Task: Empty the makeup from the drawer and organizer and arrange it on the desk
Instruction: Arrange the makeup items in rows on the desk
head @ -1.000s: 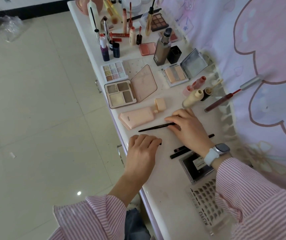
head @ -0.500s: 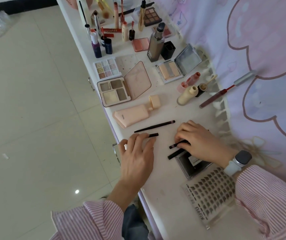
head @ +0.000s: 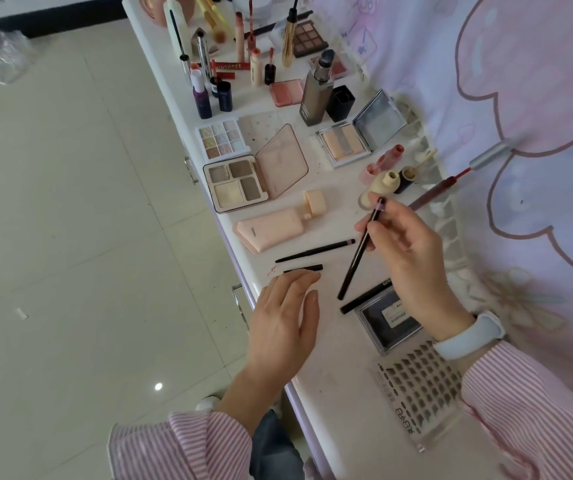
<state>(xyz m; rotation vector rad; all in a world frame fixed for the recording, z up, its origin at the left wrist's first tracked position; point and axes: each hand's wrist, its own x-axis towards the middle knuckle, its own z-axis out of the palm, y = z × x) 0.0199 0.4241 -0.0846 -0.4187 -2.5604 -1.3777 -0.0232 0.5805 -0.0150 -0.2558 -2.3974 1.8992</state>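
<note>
a slim dark pencil [head: 359, 251] is pinched between the thumb and curled fingers of the right hand [head: 404, 258], held tilted above the white desk [head: 330, 362] with its purple-tipped end up near a cream bottle [head: 380, 188] and its lower end just above the desk surface. the left hand [head: 285, 317] is laid flat on the desk near the front edge, fingers straight and together, nothing gripped; its fingertips [head: 307, 277] lie just beside a short black pencil [head: 304, 268], though contact cannot be told. a longer black pencil [head: 314, 251] is seen lying just beyond the short one, next to a pink tube [head: 271, 230] whose round cap [head: 316, 200] is flipped open. another black pencil [head: 364, 297] lies by a dark flat case [head: 389, 320], partly hidden under the right wrist, on which a pale watch band [head: 468, 336] is worn. a clear tray of lash clusters [head: 416, 393] is placed nearer the person, partly covered by the pink striped sleeve [head: 534, 410]. farther along the desk an open four-pan palette [head: 234, 183], a pastel nine-pan palette [head: 222, 138] and a mirrored compact [head: 359, 135] are laid out, with a tall grey-brown bottle [head: 316, 95] and a crowd of upright tubes and bottles behind them. a red lip wand [head: 440, 187] is propped against the pink curtain [head: 520, 98] at the right. pale floor tiles [head: 70, 237] are seen to the left.
</note>
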